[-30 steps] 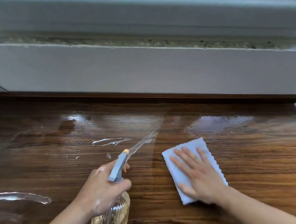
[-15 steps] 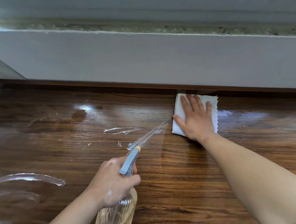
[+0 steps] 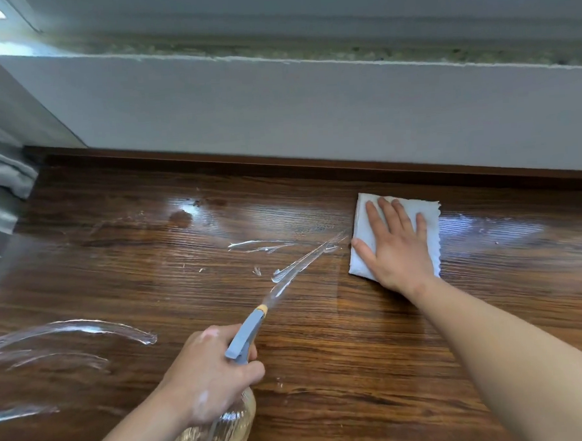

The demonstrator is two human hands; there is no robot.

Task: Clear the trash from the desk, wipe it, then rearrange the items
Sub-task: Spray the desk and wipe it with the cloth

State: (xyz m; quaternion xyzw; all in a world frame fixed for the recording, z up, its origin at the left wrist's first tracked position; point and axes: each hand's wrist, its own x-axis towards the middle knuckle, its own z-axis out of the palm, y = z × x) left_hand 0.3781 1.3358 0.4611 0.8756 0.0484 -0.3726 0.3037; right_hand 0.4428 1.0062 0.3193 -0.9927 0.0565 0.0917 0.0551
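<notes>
Right hand (image 3: 397, 250) pressed flat, fingers spread, on cloth (image 3: 363, 236) at frame right; left hand (image 3: 210, 373) gripped spray bottle (image 3: 226, 426) over worktop (image 3: 357, 351).

White folded cloth (image 3: 361, 267), scalloped edge, flat on dark brown glossy wood-grain table (image 3: 324, 370) nr back edge, under right hand (image 3: 399, 248). Clear plastic spray bottle (image 3: 243, 339), grey trigger, yellow tip, tilted fwd, gripped in left hand (image 3: 206, 373); wet streaks (image 3: 299, 267) mid-table
</notes>
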